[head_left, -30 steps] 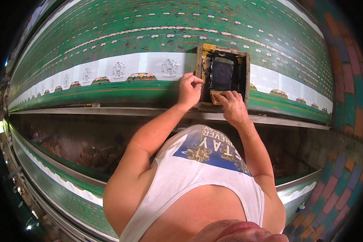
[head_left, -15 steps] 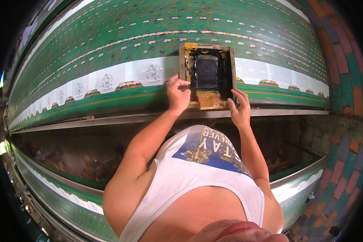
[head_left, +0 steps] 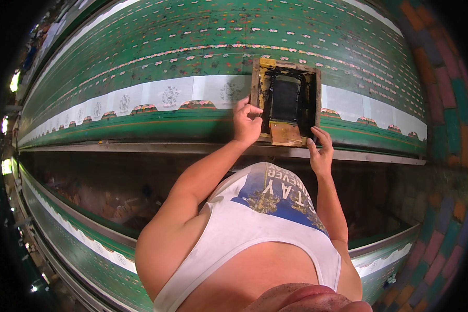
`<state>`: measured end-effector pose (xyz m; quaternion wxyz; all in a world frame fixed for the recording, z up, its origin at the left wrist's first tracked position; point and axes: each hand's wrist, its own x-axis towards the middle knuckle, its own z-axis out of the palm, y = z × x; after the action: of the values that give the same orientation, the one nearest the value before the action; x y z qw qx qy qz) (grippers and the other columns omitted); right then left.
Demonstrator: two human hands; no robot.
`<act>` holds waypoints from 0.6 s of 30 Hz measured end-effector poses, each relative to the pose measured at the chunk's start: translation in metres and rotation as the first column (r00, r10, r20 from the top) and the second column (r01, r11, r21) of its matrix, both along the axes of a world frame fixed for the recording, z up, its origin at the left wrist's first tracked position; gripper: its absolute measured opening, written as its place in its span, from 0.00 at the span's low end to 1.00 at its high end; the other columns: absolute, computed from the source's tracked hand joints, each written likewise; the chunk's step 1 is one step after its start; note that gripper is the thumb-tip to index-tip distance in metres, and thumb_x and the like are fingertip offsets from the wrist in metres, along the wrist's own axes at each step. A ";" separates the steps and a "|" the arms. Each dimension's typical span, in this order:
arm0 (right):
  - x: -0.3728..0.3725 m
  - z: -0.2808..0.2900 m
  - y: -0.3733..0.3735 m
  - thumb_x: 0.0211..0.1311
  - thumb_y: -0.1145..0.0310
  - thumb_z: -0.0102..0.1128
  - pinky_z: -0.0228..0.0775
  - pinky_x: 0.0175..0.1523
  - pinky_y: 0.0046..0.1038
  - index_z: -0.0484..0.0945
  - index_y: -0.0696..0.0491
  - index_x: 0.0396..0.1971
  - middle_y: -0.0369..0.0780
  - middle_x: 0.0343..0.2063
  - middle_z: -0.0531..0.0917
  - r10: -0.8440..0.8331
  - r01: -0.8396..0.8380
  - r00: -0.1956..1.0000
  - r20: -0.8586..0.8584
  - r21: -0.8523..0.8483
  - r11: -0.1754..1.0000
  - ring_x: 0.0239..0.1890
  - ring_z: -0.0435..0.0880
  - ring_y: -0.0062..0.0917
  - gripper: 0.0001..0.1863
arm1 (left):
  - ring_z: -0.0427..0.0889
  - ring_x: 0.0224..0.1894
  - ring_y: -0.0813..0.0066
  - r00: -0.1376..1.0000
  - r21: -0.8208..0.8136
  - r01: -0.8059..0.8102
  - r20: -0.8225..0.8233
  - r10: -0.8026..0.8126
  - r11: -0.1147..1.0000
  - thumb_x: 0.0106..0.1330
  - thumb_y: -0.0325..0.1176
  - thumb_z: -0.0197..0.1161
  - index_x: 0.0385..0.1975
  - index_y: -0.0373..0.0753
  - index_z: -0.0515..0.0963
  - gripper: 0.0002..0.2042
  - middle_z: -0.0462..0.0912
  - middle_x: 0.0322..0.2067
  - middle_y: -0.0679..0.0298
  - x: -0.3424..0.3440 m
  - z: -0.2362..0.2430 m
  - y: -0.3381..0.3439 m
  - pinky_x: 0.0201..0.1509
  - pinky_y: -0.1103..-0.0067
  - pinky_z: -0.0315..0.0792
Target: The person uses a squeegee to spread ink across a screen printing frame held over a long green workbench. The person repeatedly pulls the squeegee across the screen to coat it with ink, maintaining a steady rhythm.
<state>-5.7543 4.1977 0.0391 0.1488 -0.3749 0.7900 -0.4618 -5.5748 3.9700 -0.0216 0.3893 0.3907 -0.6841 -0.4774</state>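
Note:
A wooden screen-printing frame [head_left: 318, 99] lies over a white strip [head_left: 205, 88] on the long green table. Inside it, dark ink surrounds a black mesh panel [head_left: 285, 101], with yellowish stains on the frame's inner left side. A flat wooden squeegee [head_left: 286, 133] leans at the frame's near end; its lower edge is hidden. My left hand [head_left: 247, 124] grips the frame's left side, fingers curled. At the near right corner, my right hand [head_left: 321, 148] holds the frame between thumb and fingers. Black line prints show on the strip to the left of the frame.
Rows of small coloured marks cover the green table [head_left: 156, 62]. A metal rail [head_left: 192, 148] runs along its near edge. Behind me stands another green table [head_left: 104, 268] with a white strip. Coloured brick paving [head_left: 437, 244] lies at the right.
The frame, the squeegee and both my hands have shifted to the right along the strip. Another black print now shows just left of the frame.

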 end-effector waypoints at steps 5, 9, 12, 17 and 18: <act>-0.032 -0.002 0.027 0.70 0.74 0.71 0.69 0.78 0.44 0.88 0.54 0.62 0.47 0.65 0.85 0.039 -0.037 0.996 -0.082 0.026 0.999 0.71 0.80 0.46 0.21 | 0.80 0.72 0.48 1.000 -0.014 -0.012 -0.027 0.011 1.000 0.53 0.15 0.69 0.33 0.37 0.86 0.10 0.85 0.63 0.43 -0.032 -0.009 0.022 0.76 0.64 0.71; -0.036 0.003 0.026 0.65 0.76 0.73 0.70 0.76 0.48 0.88 0.54 0.60 0.47 0.64 0.85 0.137 -0.128 0.939 -0.314 0.049 0.990 0.71 0.80 0.49 0.22 | 0.81 0.70 0.47 1.000 -0.058 -0.020 0.005 0.021 0.998 0.51 0.15 0.69 0.31 0.39 0.86 0.11 0.86 0.60 0.46 -0.038 -0.012 0.024 0.73 0.63 0.73; -0.026 0.019 0.011 0.62 0.76 0.76 0.71 0.75 0.50 0.88 0.53 0.59 0.46 0.63 0.85 0.305 -0.289 0.870 -0.388 0.099 0.952 0.71 0.79 0.49 0.23 | 0.81 0.69 0.47 1.000 -0.036 -0.021 0.001 0.021 0.999 0.51 0.16 0.69 0.31 0.39 0.86 0.11 0.86 0.60 0.45 -0.036 -0.012 0.024 0.72 0.63 0.73; -0.016 0.042 -0.023 0.58 0.73 0.75 0.75 0.69 0.50 0.87 0.52 0.58 0.44 0.57 0.86 0.559 -0.491 0.675 -0.481 0.271 0.828 0.66 0.82 0.45 0.25 | 0.82 0.68 0.48 1.000 -0.019 -0.015 0.013 0.015 1.000 0.51 0.16 0.70 0.31 0.39 0.86 0.10 0.86 0.58 0.46 -0.036 -0.020 0.022 0.71 0.64 0.74; -0.021 0.035 -0.028 0.52 0.77 0.73 0.77 0.67 0.47 0.87 0.53 0.59 0.43 0.56 0.86 0.600 -0.508 0.633 -0.490 0.322 0.799 0.63 0.83 0.45 0.30 | 0.83 0.67 0.48 0.999 -0.032 -0.012 0.029 0.013 0.999 0.51 0.16 0.70 0.33 0.39 0.86 0.11 0.86 0.59 0.47 -0.037 -0.021 0.022 0.71 0.65 0.75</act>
<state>-5.7748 4.1692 0.0745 0.0694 -0.7070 0.6756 -0.1974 -5.6120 3.9915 -0.0424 0.3883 0.3957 -0.6948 -0.4582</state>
